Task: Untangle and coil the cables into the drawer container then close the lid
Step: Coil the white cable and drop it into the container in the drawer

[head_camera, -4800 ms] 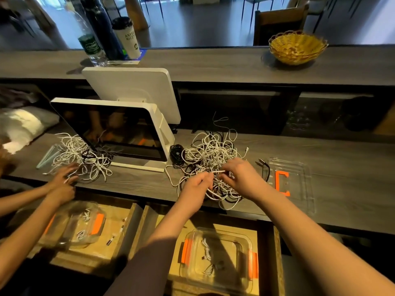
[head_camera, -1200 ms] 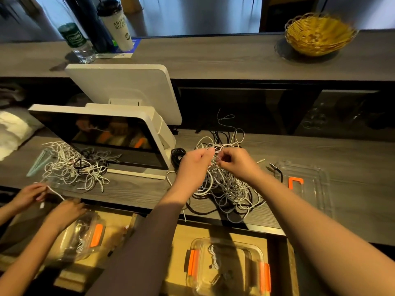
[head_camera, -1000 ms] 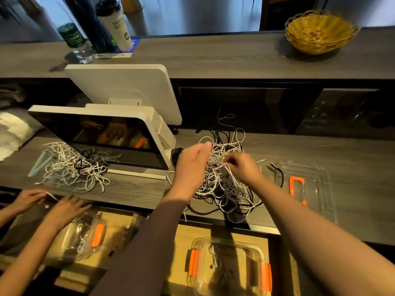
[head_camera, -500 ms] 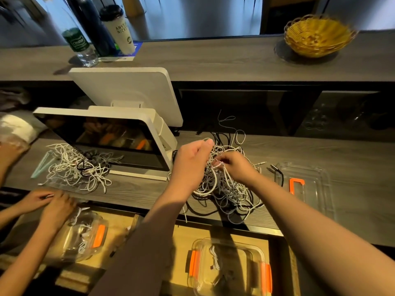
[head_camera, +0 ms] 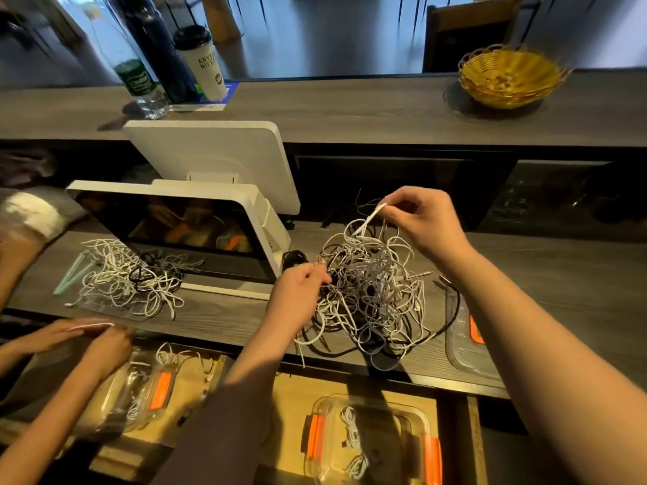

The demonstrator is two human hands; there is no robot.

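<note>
While the tangled heap of white and black cables (head_camera: 371, 292) lies on the grey wood-grain counter (head_camera: 560, 274), right hand (head_camera: 423, 222) is raised at 12 o'clock above it, thumb and forefinger pinching one white cable end, wrist bent downward. Left hand (head_camera: 297, 288), at 9 o'clock of the heap, fingers curled into the strands, grips them low. Clear plastic container with orange clasps (head_camera: 371, 442) sits in the open wooden drawer (head_camera: 290, 397) at 6 o'clock, holding a few coiled white cables. Clear lid with orange clip (head_camera: 469, 341) lies at 3 o'clock, on the counter.
</note>
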